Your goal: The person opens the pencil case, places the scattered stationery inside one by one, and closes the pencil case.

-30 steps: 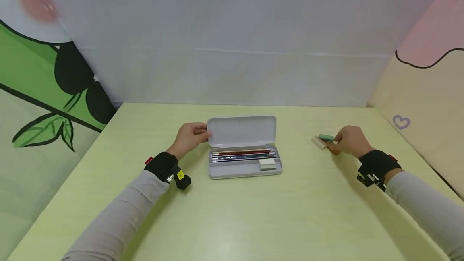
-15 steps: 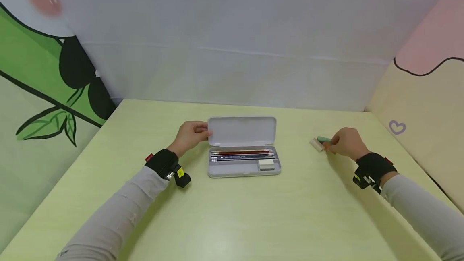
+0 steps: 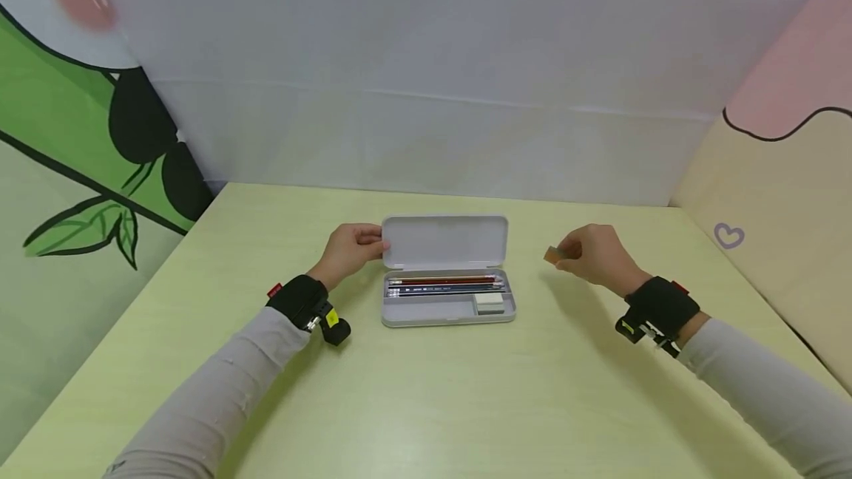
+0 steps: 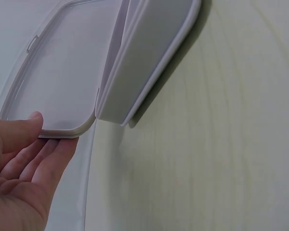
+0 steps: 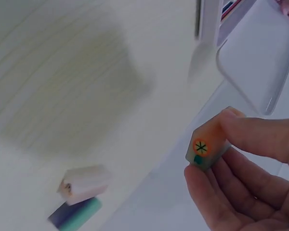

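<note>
A white pencil case (image 3: pixel 449 321) lies open on the table, its lid (image 3: pixel 444 241) tilted back. My left hand (image 3: pixel 346 253) pinches the lid's left edge, thumb (image 4: pixel 24 131) on the inner side and fingers behind. Right of the case, my right hand (image 3: pixel 594 257) holds a small orange-and-green eraser (image 5: pixel 208 142) with a round fruit-like print, raised above the table between thumb and fingers. In the case lie several pencils (image 3: pixel 446 289) and a white eraser (image 3: pixel 489 303) in a small compartment.
Two more small blocks, one pale pink (image 5: pixel 85 184) and one dark and green (image 5: pixel 76 214), lie together on the table in the right wrist view; in the head view my right hand hides them. A pale wall sheet (image 3: pixel 433 94) rises behind the table (image 3: pixel 413 398).
My right hand has picked the orange-and-green eraser up from beside the other blocks and moved left with it. The left hand stays on the lid.
</note>
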The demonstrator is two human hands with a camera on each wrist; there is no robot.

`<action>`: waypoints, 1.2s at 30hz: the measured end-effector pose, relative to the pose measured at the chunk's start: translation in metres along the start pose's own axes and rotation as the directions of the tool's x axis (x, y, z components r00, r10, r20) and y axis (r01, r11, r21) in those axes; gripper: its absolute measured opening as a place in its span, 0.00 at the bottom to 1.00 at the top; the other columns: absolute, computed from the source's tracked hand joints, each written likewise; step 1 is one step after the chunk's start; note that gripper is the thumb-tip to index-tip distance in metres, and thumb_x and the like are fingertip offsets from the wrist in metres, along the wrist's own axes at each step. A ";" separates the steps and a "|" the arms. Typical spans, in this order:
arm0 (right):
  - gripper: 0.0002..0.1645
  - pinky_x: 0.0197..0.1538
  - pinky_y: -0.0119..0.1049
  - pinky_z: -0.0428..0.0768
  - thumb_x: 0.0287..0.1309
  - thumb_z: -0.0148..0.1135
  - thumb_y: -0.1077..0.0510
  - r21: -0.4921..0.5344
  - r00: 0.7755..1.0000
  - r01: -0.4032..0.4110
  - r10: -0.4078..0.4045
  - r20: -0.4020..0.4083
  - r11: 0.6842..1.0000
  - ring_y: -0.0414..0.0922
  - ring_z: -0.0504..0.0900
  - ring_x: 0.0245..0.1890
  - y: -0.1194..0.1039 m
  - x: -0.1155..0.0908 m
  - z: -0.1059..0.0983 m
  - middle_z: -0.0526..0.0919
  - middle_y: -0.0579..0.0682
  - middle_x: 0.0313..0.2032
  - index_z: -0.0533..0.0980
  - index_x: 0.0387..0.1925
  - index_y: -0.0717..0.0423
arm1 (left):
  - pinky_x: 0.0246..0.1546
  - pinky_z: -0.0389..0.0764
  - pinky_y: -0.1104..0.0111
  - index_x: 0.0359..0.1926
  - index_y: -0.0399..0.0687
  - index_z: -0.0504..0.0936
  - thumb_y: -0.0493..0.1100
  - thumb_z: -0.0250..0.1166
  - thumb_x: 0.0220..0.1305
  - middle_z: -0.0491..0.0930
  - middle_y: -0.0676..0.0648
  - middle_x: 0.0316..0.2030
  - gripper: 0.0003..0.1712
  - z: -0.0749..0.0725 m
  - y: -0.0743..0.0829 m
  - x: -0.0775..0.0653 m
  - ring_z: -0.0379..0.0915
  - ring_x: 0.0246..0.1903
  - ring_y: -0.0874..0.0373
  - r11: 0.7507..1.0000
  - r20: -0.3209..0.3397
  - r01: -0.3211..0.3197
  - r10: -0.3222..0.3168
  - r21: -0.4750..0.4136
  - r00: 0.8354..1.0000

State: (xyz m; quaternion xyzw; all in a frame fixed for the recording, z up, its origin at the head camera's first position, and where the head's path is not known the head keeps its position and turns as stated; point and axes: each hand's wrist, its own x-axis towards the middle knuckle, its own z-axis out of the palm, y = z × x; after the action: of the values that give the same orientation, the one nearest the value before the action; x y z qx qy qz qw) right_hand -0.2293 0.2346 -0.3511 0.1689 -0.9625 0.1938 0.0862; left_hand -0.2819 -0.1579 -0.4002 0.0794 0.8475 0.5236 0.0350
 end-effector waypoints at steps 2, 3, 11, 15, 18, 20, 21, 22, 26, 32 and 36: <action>0.11 0.30 0.35 0.80 0.46 0.73 0.65 0.017 1.000 0.019 -0.019 0.010 1.000 0.46 0.82 0.26 -0.012 0.003 0.004 0.87 0.59 0.30 0.83 0.33 0.67 | 0.50 0.85 0.63 0.58 0.34 0.76 0.38 0.63 0.65 0.81 0.34 0.51 0.22 0.000 0.000 0.000 0.83 0.49 0.46 1.000 -0.002 0.002 -0.002 0.000 1.000; 0.10 0.30 0.34 0.80 0.46 0.73 0.65 0.026 0.999 0.031 -0.031 0.015 0.999 0.45 0.81 0.26 -0.018 0.004 0.006 0.87 0.59 0.30 0.83 0.33 0.67 | 0.50 0.85 0.63 0.58 0.34 0.76 0.38 0.63 0.65 0.81 0.34 0.51 0.22 0.000 0.000 0.000 0.83 0.49 0.46 1.000 -0.003 0.003 -0.003 0.000 1.000; 0.08 0.30 0.31 0.81 0.45 0.73 0.66 0.073 0.987 0.150 -0.154 0.046 0.986 0.41 0.81 0.25 -0.062 0.015 0.021 0.87 0.55 0.27 0.84 0.31 0.65 | 0.50 0.85 0.61 0.58 0.33 0.76 0.38 0.63 0.65 0.81 0.33 0.51 0.22 0.000 -0.001 -0.002 0.83 0.48 0.46 1.000 -0.006 0.002 -0.002 -0.012 1.000; 0.09 0.32 0.31 0.82 0.44 0.74 0.66 0.102 0.974 0.201 -0.209 0.081 0.974 0.41 0.82 0.27 -0.082 0.015 0.031 0.87 0.53 0.28 0.85 0.32 0.63 | 0.50 0.85 0.62 0.58 0.33 0.76 0.38 0.63 0.65 0.81 0.33 0.51 0.22 0.000 -0.001 -0.002 0.83 0.48 0.46 1.000 -0.002 0.006 -0.006 -0.017 1.000; 0.09 0.33 0.30 0.82 0.45 0.74 0.66 0.121 0.962 0.237 -0.250 0.107 0.964 0.40 0.81 0.28 -0.094 0.014 0.039 0.87 0.52 0.29 0.85 0.32 0.61 | 0.50 0.85 0.62 0.57 0.32 0.76 0.38 0.63 0.64 0.81 0.33 0.51 0.22 0.001 -0.001 -0.002 0.83 0.48 0.46 1.000 0.004 0.003 -0.003 -0.020 1.000; 0.09 0.33 0.28 0.81 0.45 0.74 0.65 0.124 0.952 0.268 -0.283 0.120 0.955 0.39 0.81 0.28 -0.100 0.015 0.045 0.87 0.51 0.29 0.85 0.32 0.60 | 0.50 0.85 0.61 0.57 0.32 0.76 0.38 0.63 0.64 0.81 0.32 0.51 0.22 0.001 0.000 -0.003 0.83 0.48 0.46 1.000 0.006 0.002 -0.002 -0.025 1.000; 0.08 0.33 0.28 0.80 0.45 0.74 0.65 0.131 0.946 0.281 -0.297 0.126 0.951 0.39 0.80 0.28 -0.102 0.015 0.047 0.87 0.50 0.29 0.85 0.32 0.59 | 0.50 0.85 0.61 0.57 0.31 0.76 0.38 0.63 0.65 0.81 0.32 0.51 0.22 0.001 0.000 -0.003 0.83 0.48 0.46 1.000 0.007 0.000 0.000 -0.023 1.000; 0.08 0.33 0.27 0.80 0.45 0.74 0.65 0.135 0.941 0.294 -0.311 0.133 0.946 0.39 0.80 0.28 -0.104 0.015 0.049 0.87 0.50 0.29 0.85 0.32 0.59 | 0.50 0.85 0.61 0.57 0.31 0.76 0.38 0.63 0.65 0.81 0.32 0.51 0.22 0.001 0.000 -0.003 0.83 0.48 0.46 1.000 0.006 0.000 0.000 -0.024 1.000; 0.07 0.33 0.25 0.79 0.45 0.74 0.66 0.143 0.926 0.331 -0.350 0.144 0.933 0.38 0.79 0.27 -0.111 0.015 0.056 0.87 0.48 0.28 0.85 0.31 0.59 | 0.50 0.85 0.61 0.57 0.32 0.76 0.38 0.63 0.65 0.81 0.32 0.51 0.22 -0.001 0.002 -0.005 0.83 0.47 0.47 1.000 0.000 -0.002 0.002 -0.018 1.000; 0.09 0.35 0.26 0.81 0.44 0.74 0.65 0.139 0.915 0.358 -0.376 0.145 0.923 0.40 0.82 0.30 -0.119 0.011 0.065 0.88 0.49 0.30 0.86 0.32 0.59 | 0.51 0.85 0.60 0.57 0.33 0.76 0.38 0.63 0.65 0.81 0.33 0.51 0.21 -0.003 0.002 -0.011 0.84 0.46 0.47 1.000 0.011 -0.009 0.010 -0.019 1.000; 0.09 0.34 0.26 0.80 0.45 0.74 0.64 0.125 0.925 0.333 -0.349 0.149 0.935 0.39 0.81 0.29 -0.126 0.007 0.070 0.88 0.48 0.30 0.86 0.32 0.58 | 0.51 0.85 0.60 0.57 0.33 0.76 0.39 0.63 0.65 0.81 0.32 0.52 0.21 -0.006 0.000 -0.015 0.84 0.46 0.47 0.999 0.025 -0.022 0.023 -0.025 0.999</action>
State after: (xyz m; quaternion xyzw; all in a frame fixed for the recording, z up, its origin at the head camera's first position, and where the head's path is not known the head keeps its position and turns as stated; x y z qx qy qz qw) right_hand -0.1973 0.0956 -0.3701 0.3537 -0.9116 0.2074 0.0284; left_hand -0.2678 -0.1652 -0.3976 0.0953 0.8394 0.5335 0.0409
